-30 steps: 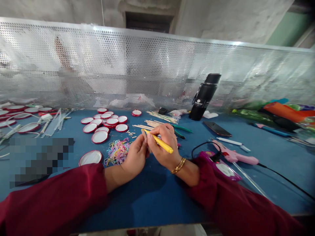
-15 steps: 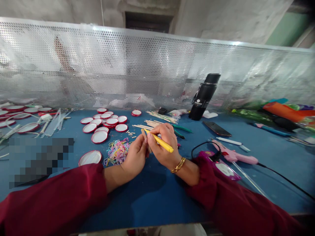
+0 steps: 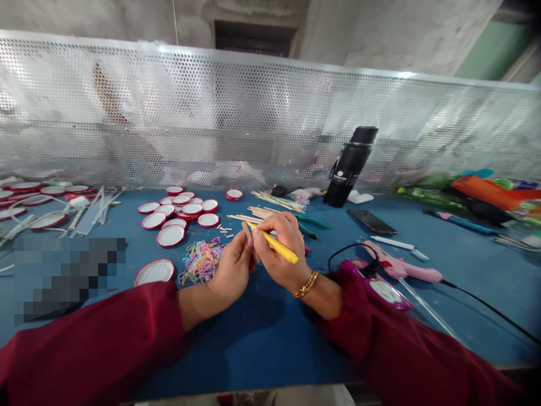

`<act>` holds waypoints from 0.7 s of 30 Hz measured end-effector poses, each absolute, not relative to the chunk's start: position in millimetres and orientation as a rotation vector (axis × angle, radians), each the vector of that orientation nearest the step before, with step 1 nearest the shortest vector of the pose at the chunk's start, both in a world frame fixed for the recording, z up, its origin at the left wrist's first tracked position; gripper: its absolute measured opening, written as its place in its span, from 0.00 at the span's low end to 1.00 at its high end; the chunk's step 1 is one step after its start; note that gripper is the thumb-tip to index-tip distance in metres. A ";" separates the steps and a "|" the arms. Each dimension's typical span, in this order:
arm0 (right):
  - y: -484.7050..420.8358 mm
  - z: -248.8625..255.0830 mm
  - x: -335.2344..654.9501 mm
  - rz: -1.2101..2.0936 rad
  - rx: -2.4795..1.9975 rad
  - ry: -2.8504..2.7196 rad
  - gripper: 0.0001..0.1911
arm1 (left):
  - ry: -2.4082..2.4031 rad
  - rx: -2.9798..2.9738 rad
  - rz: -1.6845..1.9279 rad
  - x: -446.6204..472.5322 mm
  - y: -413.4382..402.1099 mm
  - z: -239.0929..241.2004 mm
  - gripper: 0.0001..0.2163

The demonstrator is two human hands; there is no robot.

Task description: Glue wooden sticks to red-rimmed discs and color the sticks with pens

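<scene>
Between the thumb and fingers of my left hand [image 3: 235, 260] is a flat wooden craft stick [image 3: 247, 230], held upright at a slant. My right hand [image 3: 282, 245] grips a yellow pen [image 3: 276, 246], its tip at the upper part of the stick. Both hands meet over the middle of the blue table [image 3: 253, 349]. A heap of colourful small rubber bands [image 3: 200, 260] lies just left of my left hand. Behind my hands are loose wooden sticks [image 3: 260, 213] and short cut stick pieces [image 3: 225, 230].
Red-rimmed jar lids [image 3: 171, 235] cluster at left. On the right lie a pink glue gun [image 3: 406, 268], a purple power strip [image 3: 380, 287], a phone [image 3: 372, 221] and a white pen [image 3: 393, 242]. A black bottle [image 3: 350, 166] stands before the perforated metal panel [image 3: 262, 113].
</scene>
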State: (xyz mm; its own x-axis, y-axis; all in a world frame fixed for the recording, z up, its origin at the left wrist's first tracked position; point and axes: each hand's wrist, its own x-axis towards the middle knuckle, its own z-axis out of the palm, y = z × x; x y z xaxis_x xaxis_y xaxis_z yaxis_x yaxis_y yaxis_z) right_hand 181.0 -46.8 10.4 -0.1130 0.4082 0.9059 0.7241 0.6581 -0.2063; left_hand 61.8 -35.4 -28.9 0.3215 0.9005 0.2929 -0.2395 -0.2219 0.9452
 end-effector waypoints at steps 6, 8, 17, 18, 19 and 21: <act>-47.7 10.4 180.4 -0.324 -0.931 -1.760 0.04 | 0.650 1.386 1.202 61.8 -36.3 -28.5 0.12; -47.0 10.3 180.9 -0.339 -0.931 -1.751 0.04 | 0.660 1.385 1.200 61.8 -36.1 -28.7 0.13; -48.1 11.2 180.5 -0.337 -0.923 -1.762 0.04 | 0.644 1.398 1.209 62.1 -36.5 -29.9 0.12; -48.0 11.3 180.6 -0.341 -0.925 -1.754 0.04 | 0.651 1.399 1.206 62.1 -36.3 -30.0 0.13; -47.8 11.3 180.7 -0.346 -0.923 -1.746 0.04 | 0.657 1.399 1.204 62.2 -36.2 -30.0 0.13; -47.5 11.1 180.8 -0.351 -0.921 -1.739 0.04 | 0.658 1.399 1.203 62.2 -35.9 -30.1 0.14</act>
State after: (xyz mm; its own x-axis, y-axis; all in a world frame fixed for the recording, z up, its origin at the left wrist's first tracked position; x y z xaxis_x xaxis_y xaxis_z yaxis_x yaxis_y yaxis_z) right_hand 180.8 -47.5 11.1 -0.1151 0.4076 0.9059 0.7271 0.6560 -0.2027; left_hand 62.2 -35.9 -30.1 0.3246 0.8991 0.2936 -0.2381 -0.2227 0.9454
